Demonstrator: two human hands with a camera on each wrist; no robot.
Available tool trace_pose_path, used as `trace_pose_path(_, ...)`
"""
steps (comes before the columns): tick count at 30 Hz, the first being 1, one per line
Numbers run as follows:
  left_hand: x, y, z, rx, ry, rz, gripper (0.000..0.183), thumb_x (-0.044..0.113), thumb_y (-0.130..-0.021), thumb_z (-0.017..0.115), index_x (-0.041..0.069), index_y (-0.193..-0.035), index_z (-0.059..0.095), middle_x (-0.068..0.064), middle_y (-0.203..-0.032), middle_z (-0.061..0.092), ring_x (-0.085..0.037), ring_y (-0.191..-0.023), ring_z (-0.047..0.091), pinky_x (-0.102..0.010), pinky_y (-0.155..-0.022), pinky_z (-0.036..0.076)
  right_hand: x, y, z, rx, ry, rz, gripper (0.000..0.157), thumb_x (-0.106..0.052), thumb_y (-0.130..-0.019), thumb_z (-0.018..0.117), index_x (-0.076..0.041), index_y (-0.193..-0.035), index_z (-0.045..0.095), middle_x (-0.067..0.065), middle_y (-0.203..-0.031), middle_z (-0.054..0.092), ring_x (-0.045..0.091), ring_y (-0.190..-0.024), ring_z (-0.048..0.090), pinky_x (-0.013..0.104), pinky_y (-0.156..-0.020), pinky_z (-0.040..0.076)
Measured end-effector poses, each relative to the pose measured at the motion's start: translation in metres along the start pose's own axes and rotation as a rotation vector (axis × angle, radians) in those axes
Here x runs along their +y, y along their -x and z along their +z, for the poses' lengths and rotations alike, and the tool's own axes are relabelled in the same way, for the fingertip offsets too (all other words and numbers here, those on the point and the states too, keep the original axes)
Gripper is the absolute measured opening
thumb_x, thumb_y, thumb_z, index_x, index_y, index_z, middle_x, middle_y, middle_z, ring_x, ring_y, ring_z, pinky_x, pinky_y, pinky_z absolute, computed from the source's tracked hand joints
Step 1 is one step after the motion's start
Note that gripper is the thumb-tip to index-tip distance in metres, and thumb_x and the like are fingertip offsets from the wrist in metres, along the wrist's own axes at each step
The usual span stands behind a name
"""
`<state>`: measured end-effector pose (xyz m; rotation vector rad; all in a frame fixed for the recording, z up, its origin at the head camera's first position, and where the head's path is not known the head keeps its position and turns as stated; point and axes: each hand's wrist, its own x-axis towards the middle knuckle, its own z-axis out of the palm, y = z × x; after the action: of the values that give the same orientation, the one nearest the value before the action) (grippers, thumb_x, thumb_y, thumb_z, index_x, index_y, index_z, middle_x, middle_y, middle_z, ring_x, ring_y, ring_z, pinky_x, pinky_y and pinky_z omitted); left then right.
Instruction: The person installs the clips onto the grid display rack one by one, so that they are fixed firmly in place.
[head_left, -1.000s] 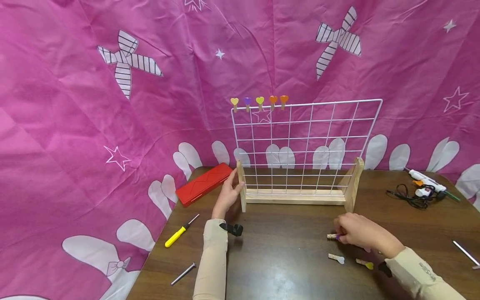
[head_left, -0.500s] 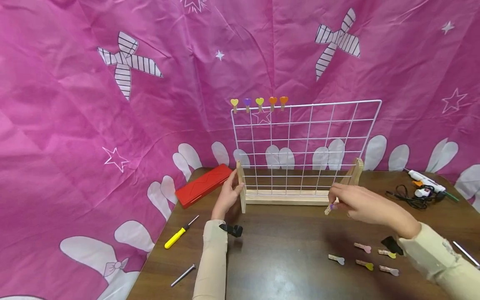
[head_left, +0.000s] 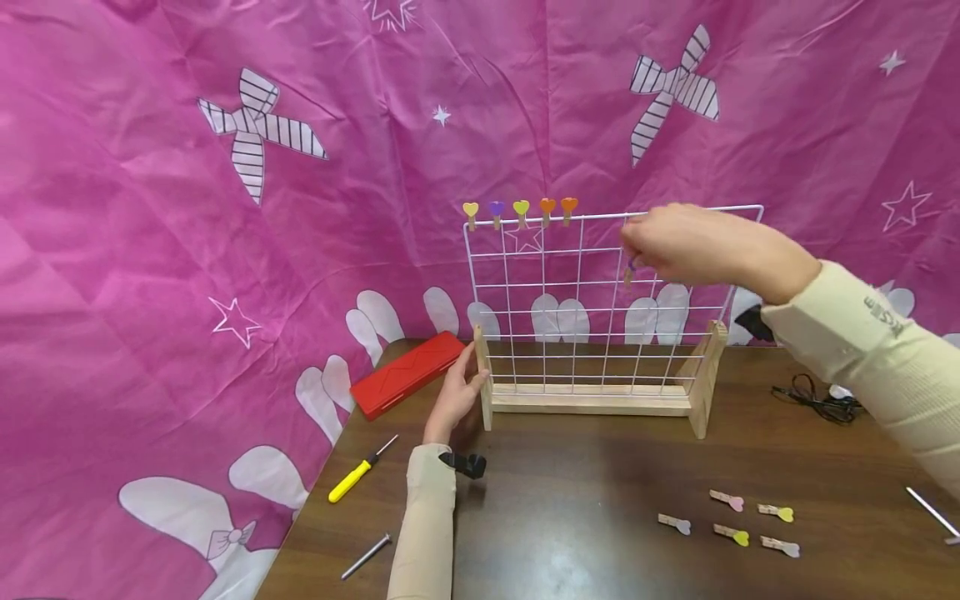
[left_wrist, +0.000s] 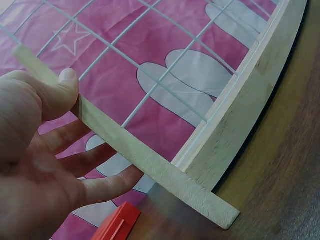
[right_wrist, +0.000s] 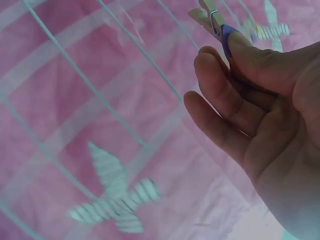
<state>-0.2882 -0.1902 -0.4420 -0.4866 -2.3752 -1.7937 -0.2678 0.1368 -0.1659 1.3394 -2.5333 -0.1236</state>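
My right hand [head_left: 686, 244] pinches a small wooden clothespin [right_wrist: 214, 21] with a purple heart, in front of the upper part of a white wire grid [head_left: 558, 284]. The pin's wooden legs point away from the fingertips. At the grid's left end, my left hand [head_left: 454, 398] holds the wooden side piece [left_wrist: 150, 162] of the stand, thumb on one face and fingers against the other. Several heart clothespins, among them a purple one [head_left: 497, 212] and an orange one [head_left: 569, 208], sit along the top wire's left part. Part of the top wire is hidden behind my right hand.
Several loose heart clothespins, including a pink one [head_left: 727, 501], lie at the table's front right. A red case [head_left: 408, 373], a yellow screwdriver [head_left: 362, 471] and a metal bolt [head_left: 367, 557] are on the left. A black cable [head_left: 819, 403] lies behind my right forearm.
My right hand has lifted the purple-heart clothespin from the table and carried it up to the upper grid. My left hand has stayed at the stand's left side.
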Motion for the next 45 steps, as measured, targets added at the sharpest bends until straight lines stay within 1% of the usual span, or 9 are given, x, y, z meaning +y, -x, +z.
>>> trace_pose_path(4, 0.002, 0.001, 0.000, -0.004, 0.015, -0.011, 0.062, -0.005, -0.090, 0.051, 0.000, -0.145, 0.022, -0.024, -0.142, 0.034, -0.035, -0.127, 0.038, -0.049, -0.099, 0.035, 0.008, -0.025, -0.030, -0.011, 0.043, 0.014, 0.017, 0.001, -0.080, 0.062, -0.009, -0.071, 0.052, 0.000, -0.066, 0.051, 0.019, -0.061, 0.048, 0.037, -0.057, 0.040)
trace_pose_path(8, 0.001, 0.001, 0.000, -0.004, 0.027, -0.014, 0.062, -0.004, -0.091, 0.050, 0.001, -0.145, 0.021, -0.023, -0.143, 0.033, -0.034, -0.128, 0.037, -0.049, -0.100, 0.034, 0.014, -0.045, -0.043, -0.029, 0.061, 0.016, 0.016, 0.001, -0.080, 0.060, -0.007, -0.070, 0.052, 0.002, -0.065, 0.051, 0.021, -0.060, 0.047, 0.035, -0.055, 0.037)
trace_pose_path(19, 0.001, -0.001, 0.000, -0.009, 0.010, 0.004, 0.063, -0.004, -0.091, 0.051, 0.003, -0.146, 0.022, -0.023, -0.142, 0.034, -0.035, -0.124, 0.041, -0.050, -0.096, 0.039, 0.029, -0.070, -0.041, -0.041, 0.053, -0.010, 0.018, 0.006, -0.076, 0.057, -0.006, -0.063, 0.054, 0.003, -0.061, 0.053, 0.020, -0.057, 0.047, 0.033, -0.054, 0.037)
trace_pose_path(25, 0.002, -0.003, 0.000, -0.015, 0.014, -0.004, 0.062, -0.003, -0.091, 0.050, 0.004, -0.146, 0.021, -0.022, -0.142, 0.035, -0.034, -0.125, 0.041, -0.050, -0.096, 0.039, 0.030, -0.079, -0.042, -0.081, 0.059, 0.005, 0.023, 0.007, -0.076, 0.055, -0.008, -0.060, 0.048, 0.002, -0.056, 0.039, 0.020, -0.056, 0.037, 0.032, -0.052, 0.032)
trace_pose_path(30, -0.015, -0.006, 0.001, 0.012, 0.003, -0.023, 0.063, 0.000, -0.092, 0.052, 0.012, -0.146, 0.024, -0.016, -0.142, 0.038, -0.030, -0.124, 0.043, -0.050, -0.096, 0.039, 0.030, -0.083, -0.038, -0.127, 0.036, 0.017, 0.025, 0.007, -0.076, 0.050, -0.009, -0.058, 0.044, 0.000, -0.056, 0.034, 0.018, -0.055, 0.033, 0.031, -0.051, 0.029)
trace_pose_path(33, -0.017, -0.006, 0.002, 0.016, 0.007, -0.004, 0.063, -0.001, -0.091, 0.053, 0.010, -0.146, 0.024, -0.019, -0.141, 0.039, -0.033, -0.122, 0.044, -0.051, -0.094, 0.039, 0.031, -0.083, -0.037, -0.139, 0.031, 0.030, 0.023, 0.007, -0.074, 0.049, -0.010, -0.058, 0.045, 0.000, -0.056, 0.036, 0.018, -0.055, 0.034, 0.030, -0.051, 0.030)
trace_pose_path(39, 0.003, -0.001, 0.000, -0.014, 0.006, -0.006, 0.062, -0.005, -0.091, 0.050, 0.002, -0.146, 0.021, -0.025, -0.139, 0.037, -0.037, -0.123, 0.042, -0.051, -0.095, 0.039, 0.030, -0.075, -0.041, -0.147, 0.004, 0.120, 0.004, -0.006, -0.081, 0.060, -0.005, -0.078, 0.056, 0.006, -0.073, 0.054, 0.024, -0.068, 0.050, 0.037, -0.060, 0.040)
trace_pose_path(42, 0.003, -0.001, 0.000, -0.012, 0.006, -0.019, 0.062, -0.004, -0.091, 0.051, 0.003, -0.145, 0.022, -0.025, -0.139, 0.038, -0.036, -0.124, 0.041, -0.051, -0.094, 0.039, 0.030, -0.065, -0.041, -0.133, -0.013, 0.163, 0.013, -0.014, -0.085, 0.061, -0.003, -0.092, 0.057, 0.010, -0.085, 0.057, 0.028, -0.080, 0.053, 0.044, -0.069, 0.043)
trace_pose_path(45, 0.002, -0.002, 0.001, -0.016, 0.012, -0.021, 0.062, -0.004, -0.091, 0.051, 0.002, -0.145, 0.022, -0.025, -0.139, 0.037, -0.037, -0.124, 0.040, -0.052, -0.095, 0.039, 0.031, -0.052, -0.040, -0.093, -0.024, 0.177, 0.014, -0.014, -0.087, 0.058, -0.003, -0.096, 0.058, 0.010, -0.087, 0.057, 0.029, -0.081, 0.053, 0.046, -0.070, 0.044)
